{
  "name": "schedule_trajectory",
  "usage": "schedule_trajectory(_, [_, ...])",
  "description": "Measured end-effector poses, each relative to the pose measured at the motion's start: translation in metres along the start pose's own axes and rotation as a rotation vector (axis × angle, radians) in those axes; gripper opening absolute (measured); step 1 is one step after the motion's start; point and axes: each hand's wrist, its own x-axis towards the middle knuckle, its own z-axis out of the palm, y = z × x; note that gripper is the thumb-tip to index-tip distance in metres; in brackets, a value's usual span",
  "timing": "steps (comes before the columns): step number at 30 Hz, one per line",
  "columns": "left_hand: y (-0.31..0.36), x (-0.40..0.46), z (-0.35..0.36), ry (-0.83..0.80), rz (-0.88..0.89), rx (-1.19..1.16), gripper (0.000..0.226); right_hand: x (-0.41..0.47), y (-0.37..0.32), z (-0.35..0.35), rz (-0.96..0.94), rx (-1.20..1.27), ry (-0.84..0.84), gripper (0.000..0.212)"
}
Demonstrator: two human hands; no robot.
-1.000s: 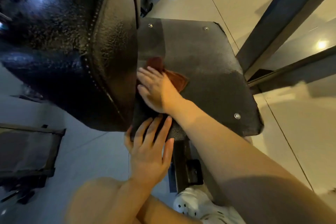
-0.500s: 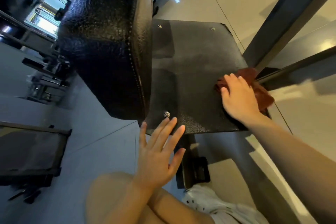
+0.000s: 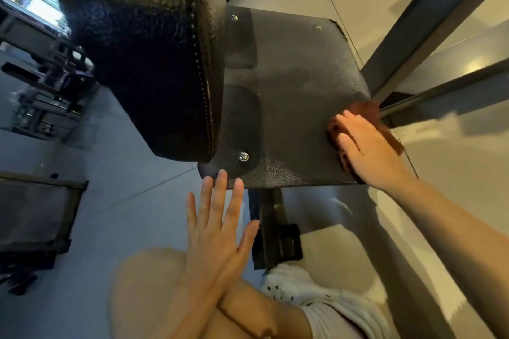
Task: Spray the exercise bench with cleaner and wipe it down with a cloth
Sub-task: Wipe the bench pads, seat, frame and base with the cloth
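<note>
The bench's black textured base plate [image 3: 289, 96] fills the middle of the head view, bolted at its corners. Its thick black padded cushion [image 3: 143, 44] stands to the left of the plate. A reddish-brown cloth [image 3: 366, 113] lies at the plate's right edge. My right hand [image 3: 366, 148] presses flat on the cloth with straight fingers. My left hand [image 3: 217, 226] hovers open below the plate's near edge, fingertips level with that edge. No spray bottle is in view.
A dark steel frame post [image 3: 429, 16] and a crossbar [image 3: 446, 85] rise right of the plate. The bench's black support bracket [image 3: 275, 237] sits under the near edge. My white shoe [image 3: 308, 292] and knee are below. Other gym equipment [image 3: 41, 107] stands at left.
My right hand has slid the cloth from beside the cushion across the plate to its right edge. My left hand came off the plate's near edge and hovers open.
</note>
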Motion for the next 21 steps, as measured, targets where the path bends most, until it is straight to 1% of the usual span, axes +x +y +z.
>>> schedule_trajectory(2, [0.002,0.0,0.003,-0.019,-0.018,-0.007,0.069,-0.005,0.014,-0.005,0.164,-0.016,0.014,0.047])
schedule_trajectory(4, [0.001,0.0,0.004,-0.031,-0.006,-0.002,0.072,-0.012,0.005,-0.001,0.225,-0.001,0.022,0.045])
schedule_trajectory(5, [-0.001,0.0,0.004,-0.03,0.002,-0.004,0.072,-0.017,-0.006,0.004,0.218,0.013,0.05,0.043])
schedule_trajectory(7, [0.0,0.0,0.004,-0.012,0.008,-0.037,0.071,-0.029,-0.038,0.016,0.155,0.052,0.095,0.04])
schedule_trajectory(8, [0.001,0.0,0.005,0.002,0.003,-0.066,0.07,-0.034,-0.058,0.021,0.103,0.079,0.084,0.039])
schedule_trajectory(9, [0.002,-0.001,0.006,0.021,-0.006,-0.1,0.071,-0.04,-0.08,0.027,0.019,0.114,0.038,0.039])
schedule_trajectory(11, [0.007,0.0,0.009,0.062,-0.021,-0.172,0.074,-0.049,-0.119,0.039,-0.208,0.188,-0.087,0.039])
schedule_trajectory(12, [0.009,0.0,0.01,0.083,-0.026,-0.197,0.075,-0.053,-0.132,0.044,-0.294,0.211,-0.121,0.04])
schedule_trajectory(14, [0.011,0.0,0.01,0.112,-0.032,-0.231,0.075,-0.054,-0.135,0.05,-0.353,0.178,-0.1,0.043])
schedule_trajectory(16, [0.01,-0.001,0.008,0.106,-0.019,-0.233,0.074,-0.05,-0.117,0.048,-0.281,0.104,-0.002,0.044])
schedule_trajectory(18, [0.008,-0.001,0.006,0.086,-0.008,-0.202,0.073,-0.046,-0.088,0.039,-0.103,0.08,0.079,0.042])
schedule_trajectory(20, [0.008,0.0,0.004,0.071,-0.01,-0.167,0.073,-0.045,-0.051,0.026,0.079,0.05,0.107,0.039])
schedule_trajectory(21, [0.008,0.0,0.004,0.065,-0.016,-0.156,0.074,-0.045,-0.033,0.019,0.14,0.03,0.118,0.037])
